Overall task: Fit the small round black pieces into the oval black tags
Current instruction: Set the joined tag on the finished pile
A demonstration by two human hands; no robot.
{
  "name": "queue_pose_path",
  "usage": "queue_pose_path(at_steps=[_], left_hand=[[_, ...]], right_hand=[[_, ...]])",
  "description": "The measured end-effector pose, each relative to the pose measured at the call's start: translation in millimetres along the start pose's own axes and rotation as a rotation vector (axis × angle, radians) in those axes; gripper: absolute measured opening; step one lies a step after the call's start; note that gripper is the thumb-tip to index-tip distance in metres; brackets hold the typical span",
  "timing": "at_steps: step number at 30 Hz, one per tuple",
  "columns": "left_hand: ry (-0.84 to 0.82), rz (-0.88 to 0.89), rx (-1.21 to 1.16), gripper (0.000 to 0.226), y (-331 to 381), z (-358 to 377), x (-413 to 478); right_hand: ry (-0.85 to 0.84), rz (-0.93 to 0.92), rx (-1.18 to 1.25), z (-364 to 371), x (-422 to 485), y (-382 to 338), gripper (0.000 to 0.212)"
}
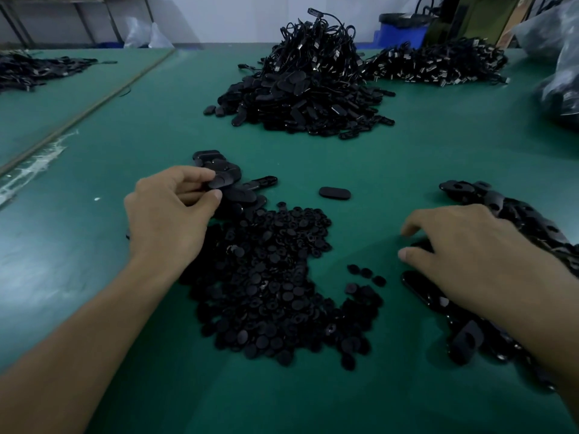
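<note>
A heap of small round black pieces (272, 286) lies on the green table in front of me. My left hand (170, 211) pinches an oval black tag (221, 180) between thumb and fingers, over a small cluster of oval tags (219, 166) at the heap's far left. My right hand (463, 255) rests palm down with fingers spread on a pile of oval tags with holes (513, 211) at the right. What lies under its palm is hidden. A single oval tag (334, 192) lies alone between the two hands.
A large mound of oval tags (300, 101) topped with black cables (316, 39) stands further back. More cables (438, 64) lie at the back right beside plastic bags (560, 73). Another dark pile (34, 68) lies on the neighbouring table at far left.
</note>
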State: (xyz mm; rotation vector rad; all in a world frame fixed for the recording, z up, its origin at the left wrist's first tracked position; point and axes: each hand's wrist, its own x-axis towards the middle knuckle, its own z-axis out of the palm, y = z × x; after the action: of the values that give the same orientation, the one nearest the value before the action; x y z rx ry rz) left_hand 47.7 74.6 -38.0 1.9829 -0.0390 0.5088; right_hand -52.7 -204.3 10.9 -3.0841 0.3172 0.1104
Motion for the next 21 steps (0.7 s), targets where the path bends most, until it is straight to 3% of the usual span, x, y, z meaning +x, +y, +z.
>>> queue_pose_path(at_steps=[6,13,17,21], left_hand=[[-0.009,0.003,0.034,0.029,6,0,-5],[0.002,0.220,0.090,0.019,24,4,-18],[-0.088,0.348,0.044,0.013,36,11,-34],[-0.206,0.372,-0.023,0.014,46,16,-45]], right_hand=[[0.118,-0.147,0.174,10,9,-7,0.026],[0.315,-0.228,0.500,15,13,-5,0.009],[0.178,-0.255,0.885,14,10,-17,0.015],[0.064,-0.279,1.231,14,8,-27,0.006]])
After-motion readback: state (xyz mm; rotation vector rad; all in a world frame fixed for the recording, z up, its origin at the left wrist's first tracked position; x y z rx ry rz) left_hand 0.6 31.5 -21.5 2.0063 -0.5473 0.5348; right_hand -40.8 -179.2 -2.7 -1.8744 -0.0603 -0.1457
